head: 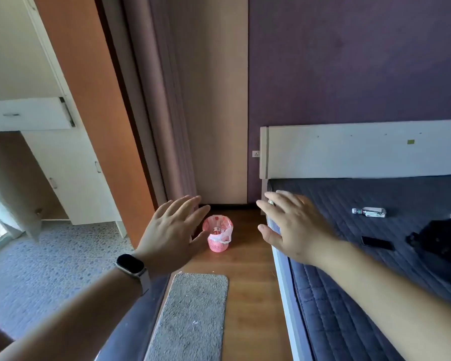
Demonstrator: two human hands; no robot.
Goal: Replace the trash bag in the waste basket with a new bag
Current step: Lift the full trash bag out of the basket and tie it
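Note:
A small pink waste basket (218, 245) stands on the wooden floor near the far wall, between the door frame and the bed. A thin pale bag (225, 234) lines it and hangs over its rim; something small lies inside. My left hand (173, 229), with a watch on the wrist, is stretched forward with fingers spread, left of the basket and well above it. My right hand (292, 225) is held out the same way to the basket's right, over the bed's corner. Both hands hold nothing.
A bed (375, 256) with a dark quilted cover fills the right side; a small bottle (369, 212), a dark flat device (377, 243) and a black bag (443, 241) lie on it. A grey mat (193, 313) lies on the floor. An orange door panel (97, 113) stands left.

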